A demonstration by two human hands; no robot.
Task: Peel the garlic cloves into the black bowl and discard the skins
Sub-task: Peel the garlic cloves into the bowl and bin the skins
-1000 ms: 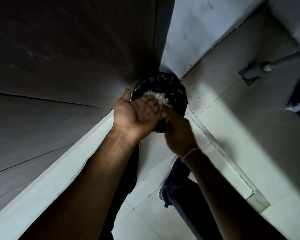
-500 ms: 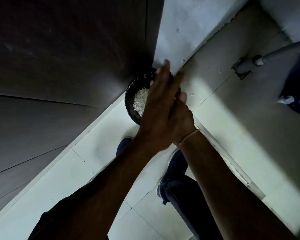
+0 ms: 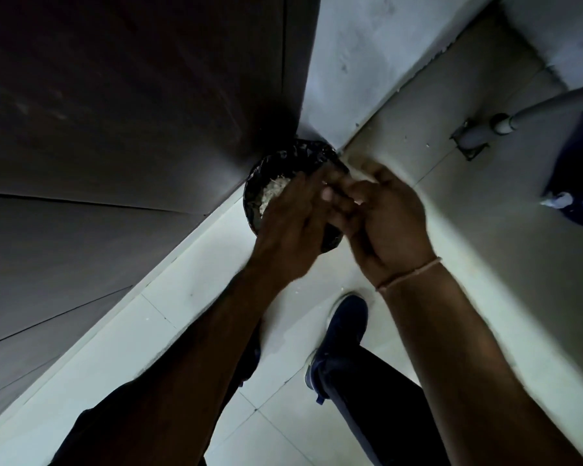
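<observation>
Head view: I see my left hand [image 3: 293,216] and right hand [image 3: 389,216] meeting fingertip to fingertip, blurred; I cannot tell their grip. Below them, in the floor corner, a black bin [image 3: 300,156] holds pale garlic skins [image 3: 272,193].

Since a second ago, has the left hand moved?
Yes. The left hand turned palm-down and now covers the near side of the black bin, fingers meeting the right hand.

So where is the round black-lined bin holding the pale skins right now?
Head view, upper centre: the black-lined bin sits on the floor in the wall corner, directly beneath both hands, left hand and right hand.
</observation>
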